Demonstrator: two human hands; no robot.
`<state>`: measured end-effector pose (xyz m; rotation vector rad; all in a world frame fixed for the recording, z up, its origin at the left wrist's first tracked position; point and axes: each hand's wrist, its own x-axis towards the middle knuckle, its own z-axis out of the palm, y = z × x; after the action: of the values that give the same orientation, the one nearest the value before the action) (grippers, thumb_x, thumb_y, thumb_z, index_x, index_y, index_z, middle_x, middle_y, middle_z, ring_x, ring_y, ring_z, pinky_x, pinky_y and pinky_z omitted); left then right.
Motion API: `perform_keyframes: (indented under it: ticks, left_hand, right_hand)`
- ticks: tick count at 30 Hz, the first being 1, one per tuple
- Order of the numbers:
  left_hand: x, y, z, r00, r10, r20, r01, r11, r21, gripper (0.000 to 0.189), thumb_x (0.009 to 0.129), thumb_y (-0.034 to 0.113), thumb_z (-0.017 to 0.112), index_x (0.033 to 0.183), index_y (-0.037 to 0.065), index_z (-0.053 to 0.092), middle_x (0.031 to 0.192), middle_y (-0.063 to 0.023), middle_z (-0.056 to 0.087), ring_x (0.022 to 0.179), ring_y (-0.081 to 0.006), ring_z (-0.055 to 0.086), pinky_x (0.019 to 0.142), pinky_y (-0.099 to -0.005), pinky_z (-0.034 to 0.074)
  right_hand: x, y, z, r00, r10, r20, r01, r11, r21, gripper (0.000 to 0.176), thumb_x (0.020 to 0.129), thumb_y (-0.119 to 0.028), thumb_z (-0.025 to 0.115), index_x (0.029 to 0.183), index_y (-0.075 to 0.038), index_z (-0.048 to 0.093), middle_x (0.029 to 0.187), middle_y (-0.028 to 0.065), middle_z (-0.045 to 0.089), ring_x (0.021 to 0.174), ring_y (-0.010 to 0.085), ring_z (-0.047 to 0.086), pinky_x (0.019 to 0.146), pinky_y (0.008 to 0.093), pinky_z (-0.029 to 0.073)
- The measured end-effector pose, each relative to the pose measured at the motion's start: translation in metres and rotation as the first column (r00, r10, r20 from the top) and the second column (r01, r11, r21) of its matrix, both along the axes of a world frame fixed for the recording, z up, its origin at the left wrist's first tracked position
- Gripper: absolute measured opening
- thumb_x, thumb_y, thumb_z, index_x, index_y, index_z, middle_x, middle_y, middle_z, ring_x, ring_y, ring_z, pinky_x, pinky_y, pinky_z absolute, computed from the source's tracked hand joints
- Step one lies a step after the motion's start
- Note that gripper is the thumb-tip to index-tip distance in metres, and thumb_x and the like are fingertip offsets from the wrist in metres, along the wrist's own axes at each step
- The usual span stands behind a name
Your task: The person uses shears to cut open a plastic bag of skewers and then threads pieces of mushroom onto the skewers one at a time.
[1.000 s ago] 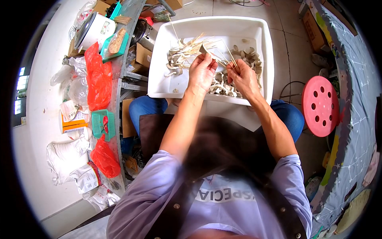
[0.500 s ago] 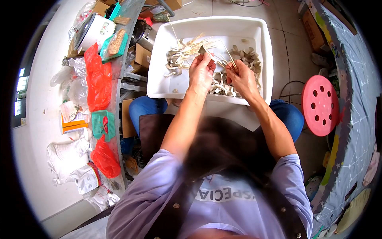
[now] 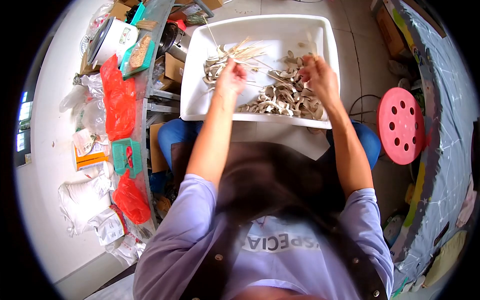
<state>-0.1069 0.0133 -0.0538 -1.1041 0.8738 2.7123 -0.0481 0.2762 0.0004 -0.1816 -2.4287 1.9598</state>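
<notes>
A white plastic tub [image 3: 260,118] stands before my knees. Grey-brown mushroom pieces [image 3: 287,97], which look like oyster mushrooms, are heaped along its near right part. Thin wooden skewers [image 3: 245,51] lie in a bunch at the left, with mushroom pieces at their left ends. My left hand [image 3: 232,77] is at the near edge of this bunch, fingers curled; what they hold is hidden. Over the tub's right side, beyond most of the heap, is my right hand [image 3: 321,79], its fingers smeared by motion. A pale blur shows just past its fingertips.
A shelf at left holds red plastic bags [image 3: 119,100], a green basket [image 3: 126,156] with red-handled scissors [image 3: 129,156], and a white cooker [image 3: 114,41]. A red round stool [image 3: 401,126] stands at right, beside a cloth-covered surface [image 3: 450,130].
My hands have moved apart: the left toward the skewer bunch, the right toward the tub's right wall. The skewer upright in my right hand before is no longer clearly seen there.
</notes>
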Motion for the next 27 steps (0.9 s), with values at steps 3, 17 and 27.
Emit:
perform_keyframes:
  ticks: [3,17,27]
  left_hand:
    - [-0.027,-0.037,0.006,0.983,0.182,-0.011,-0.182,0.982,-0.055,0.021,0.085,0.025,0.069,0.085,0.007,0.060,0.074,-0.0008,0.058,0.065,-0.0131,0.058,0.062,-0.0239,0.054]
    - [0.027,0.114,-0.072,0.573,-0.724,0.384,0.226,-0.311,-0.923,0.026,0.074,0.031,0.068,0.084,0.007,0.066,0.072,-0.0080,0.066,0.068,-0.0221,0.064,0.061,-0.0349,0.049]
    - [0.025,0.092,-0.046,0.724,-0.622,0.299,0.633,0.425,-0.647,0.024,0.081,0.010,0.069,0.104,0.009,0.062,0.078,0.0021,0.063,0.064,-0.0121,0.057,0.058,-0.0235,0.046]
  right_hand:
    - [-0.009,0.020,0.012,0.997,-0.064,0.034,0.071,0.965,-0.252,0.033,0.101,-0.029,0.042,0.114,-0.005,0.060,0.083,0.0057,0.066,0.065,0.0073,0.055,0.059,0.0228,0.046]
    - [-0.009,0.014,0.009,0.990,0.049,0.133,0.006,0.923,-0.385,0.031,0.100,-0.026,0.043,0.112,-0.003,0.060,0.077,0.0053,0.065,0.054,0.0042,0.045,0.049,0.0196,0.038]
    - [-0.005,0.016,0.011,0.989,0.073,0.130,-0.028,0.947,-0.321,0.031,0.098,-0.023,0.044,0.112,-0.001,0.060,0.070,0.0033,0.062,0.060,0.0067,0.047,0.057,0.0228,0.040]
